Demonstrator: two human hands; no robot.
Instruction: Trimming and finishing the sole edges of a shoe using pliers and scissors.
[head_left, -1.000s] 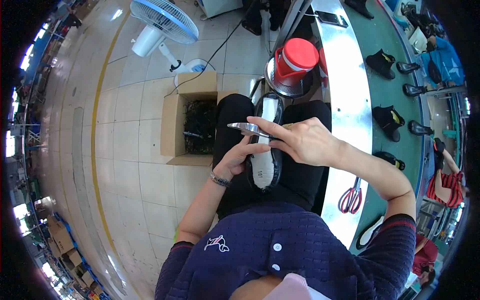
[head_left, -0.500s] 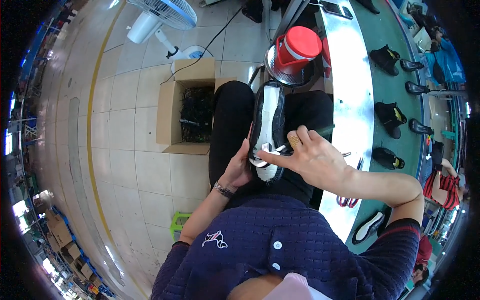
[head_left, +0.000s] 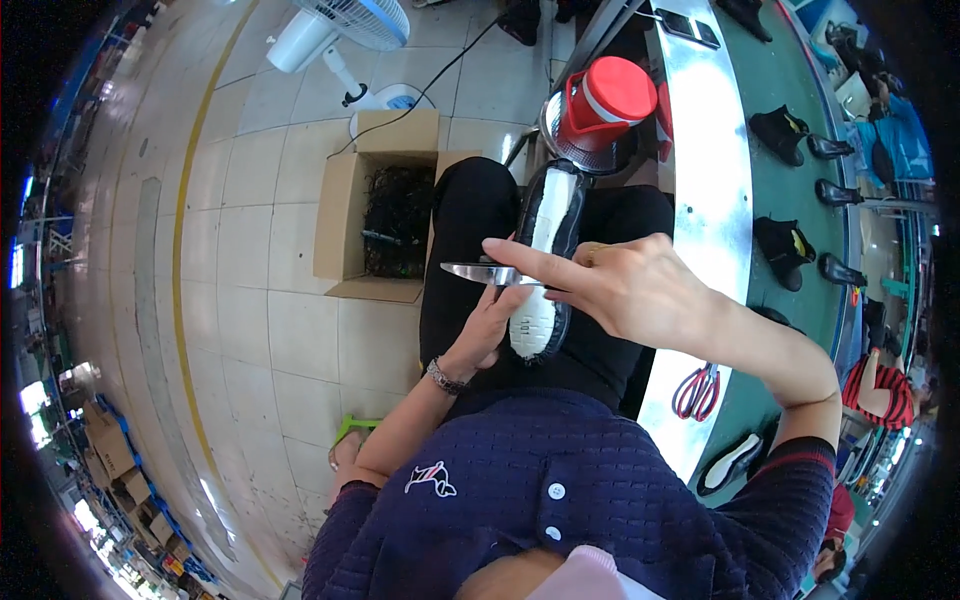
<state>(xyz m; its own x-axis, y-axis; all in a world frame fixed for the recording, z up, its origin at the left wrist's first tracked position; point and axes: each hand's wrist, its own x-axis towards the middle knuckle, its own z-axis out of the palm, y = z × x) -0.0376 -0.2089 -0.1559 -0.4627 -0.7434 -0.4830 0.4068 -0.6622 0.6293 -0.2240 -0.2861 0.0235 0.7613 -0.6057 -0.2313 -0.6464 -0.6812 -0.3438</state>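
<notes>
An upturned black shoe (head_left: 550, 215) with a white underside lies lengthwise over my lap, its near end toward my body. My left hand (head_left: 483, 330) is closed on the shoe's left side, the thumb near its top face. My right hand (head_left: 625, 290) reaches across from the right, above the shoe, with the index finger stretched out to the left. It grips a tool with a shiny, curved metal blade (head_left: 480, 272), which sticks out past the shoe's left edge. The tool's handle is hidden inside my right hand.
A cardboard box (head_left: 330, 220) of dark scraps stands on the floor at left, near a fan (head_left: 335, 40). A red lidded jug (head_left: 618, 90) sits on a metal stool ahead. Along the right runs a metal bench (head_left: 715, 180) with red-handled scissors (head_left: 697, 392); beyond are several black shoes (head_left: 785, 250).
My right hand has lifted and moved up with the tool, whose blade now points left beyond the shoe instead of lying against its underside. The shoe has tilted slightly to the right.
</notes>
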